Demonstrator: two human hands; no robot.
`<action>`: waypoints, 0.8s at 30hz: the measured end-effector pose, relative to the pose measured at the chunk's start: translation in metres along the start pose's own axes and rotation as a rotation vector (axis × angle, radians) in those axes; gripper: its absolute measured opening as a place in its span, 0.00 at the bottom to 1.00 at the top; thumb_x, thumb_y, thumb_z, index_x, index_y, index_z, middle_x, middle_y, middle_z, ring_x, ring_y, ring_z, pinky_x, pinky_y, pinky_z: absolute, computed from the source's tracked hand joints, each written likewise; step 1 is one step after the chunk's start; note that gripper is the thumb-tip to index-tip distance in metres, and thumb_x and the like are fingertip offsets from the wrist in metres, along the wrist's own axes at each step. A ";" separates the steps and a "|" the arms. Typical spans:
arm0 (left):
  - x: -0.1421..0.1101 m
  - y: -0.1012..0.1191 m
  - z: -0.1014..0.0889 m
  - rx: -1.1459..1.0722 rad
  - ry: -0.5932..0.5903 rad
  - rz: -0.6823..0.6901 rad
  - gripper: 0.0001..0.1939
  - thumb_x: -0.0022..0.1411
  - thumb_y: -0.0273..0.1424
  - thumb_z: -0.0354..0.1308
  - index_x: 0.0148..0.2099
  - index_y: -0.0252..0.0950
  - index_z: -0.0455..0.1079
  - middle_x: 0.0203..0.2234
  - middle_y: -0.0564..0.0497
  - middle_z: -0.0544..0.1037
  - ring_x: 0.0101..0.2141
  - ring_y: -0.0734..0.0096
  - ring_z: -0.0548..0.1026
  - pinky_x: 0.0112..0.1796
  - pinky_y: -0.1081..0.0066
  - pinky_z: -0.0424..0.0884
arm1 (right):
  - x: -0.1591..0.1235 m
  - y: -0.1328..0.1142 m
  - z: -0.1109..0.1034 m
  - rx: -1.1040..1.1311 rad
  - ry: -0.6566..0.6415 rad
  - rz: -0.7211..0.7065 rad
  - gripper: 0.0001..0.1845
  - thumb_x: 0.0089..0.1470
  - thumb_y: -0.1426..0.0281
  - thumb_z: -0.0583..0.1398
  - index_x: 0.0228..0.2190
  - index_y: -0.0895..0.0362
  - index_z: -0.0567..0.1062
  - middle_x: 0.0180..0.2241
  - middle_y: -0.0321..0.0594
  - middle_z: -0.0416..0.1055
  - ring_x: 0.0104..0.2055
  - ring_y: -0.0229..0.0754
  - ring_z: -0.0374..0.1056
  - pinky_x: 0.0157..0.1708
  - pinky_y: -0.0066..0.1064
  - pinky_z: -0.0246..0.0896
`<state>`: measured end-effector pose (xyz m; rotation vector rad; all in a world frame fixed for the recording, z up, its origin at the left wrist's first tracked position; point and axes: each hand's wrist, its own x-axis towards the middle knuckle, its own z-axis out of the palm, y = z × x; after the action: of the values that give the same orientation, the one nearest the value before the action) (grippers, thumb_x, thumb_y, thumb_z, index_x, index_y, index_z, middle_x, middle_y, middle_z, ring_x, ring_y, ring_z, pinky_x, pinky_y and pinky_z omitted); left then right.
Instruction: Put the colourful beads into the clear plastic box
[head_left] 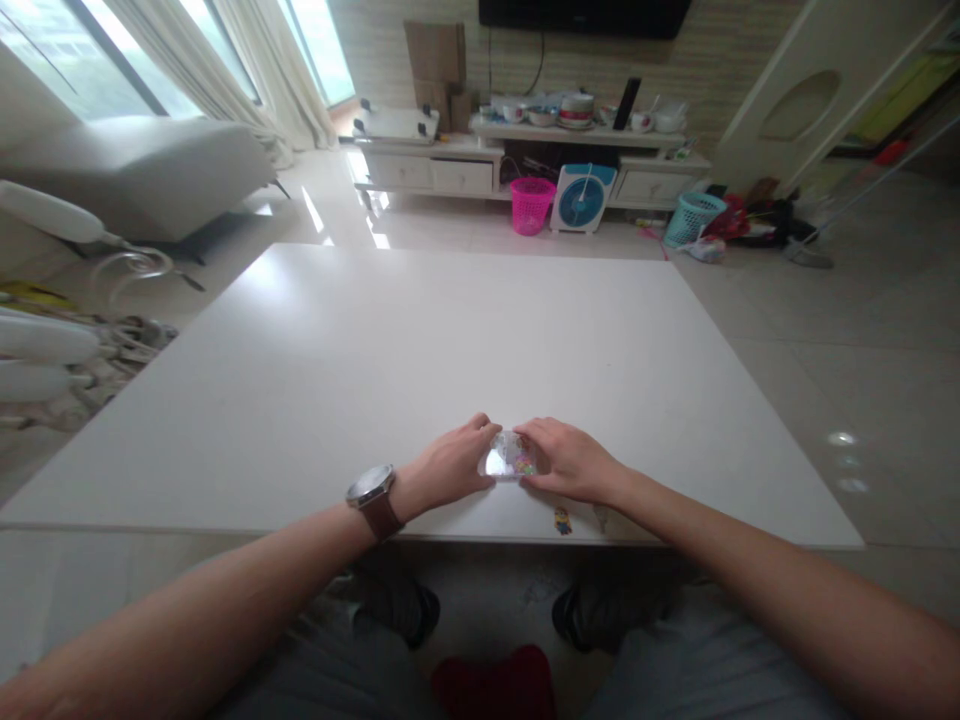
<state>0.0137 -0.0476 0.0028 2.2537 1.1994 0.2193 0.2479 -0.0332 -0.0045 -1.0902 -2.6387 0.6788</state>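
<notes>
Between my hands, at the near side of the white table [450, 340], is a small clear plastic box [508, 456] with colourful bits showing in it. What the bits are is too small to tell. My left hand [457, 455], with a watch [370, 486] on its wrist, grips the box's left side between thumb and fingers. From the right, my right hand [566, 460] holds the opposite side in the same way. Close to the table's front edge, below my right hand, lies a small yellow and blue cartoon sticker [562, 520].
Chairs with white backs [49, 338] stand left of the table. Beyond its far edge are a pink basket [532, 205], a blue box fan [583, 198] and a TV cabinet [427, 172] loaded with dishes. A teal basket [694, 218] stands at the back right.
</notes>
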 end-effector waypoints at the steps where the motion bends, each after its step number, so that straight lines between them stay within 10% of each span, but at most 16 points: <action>1: 0.000 0.000 0.000 0.002 0.000 0.000 0.19 0.56 0.28 0.62 0.50 0.38 0.66 0.44 0.47 0.70 0.42 0.63 0.75 0.44 0.66 0.71 | 0.000 0.000 0.000 0.001 0.001 0.000 0.28 0.50 0.66 0.67 0.52 0.58 0.70 0.48 0.48 0.73 0.49 0.52 0.68 0.50 0.43 0.65; 24: 0.001 0.000 -0.002 0.067 -0.033 -0.029 0.23 0.57 0.33 0.65 0.54 0.38 0.66 0.47 0.46 0.70 0.42 0.62 0.75 0.44 0.65 0.72 | 0.000 0.000 0.002 0.001 -0.012 0.025 0.29 0.49 0.66 0.67 0.52 0.58 0.70 0.50 0.49 0.73 0.51 0.52 0.68 0.52 0.43 0.64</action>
<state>0.0138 -0.0460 0.0040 2.2864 1.2383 0.1316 0.2474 -0.0336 -0.0063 -1.1247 -2.6382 0.6933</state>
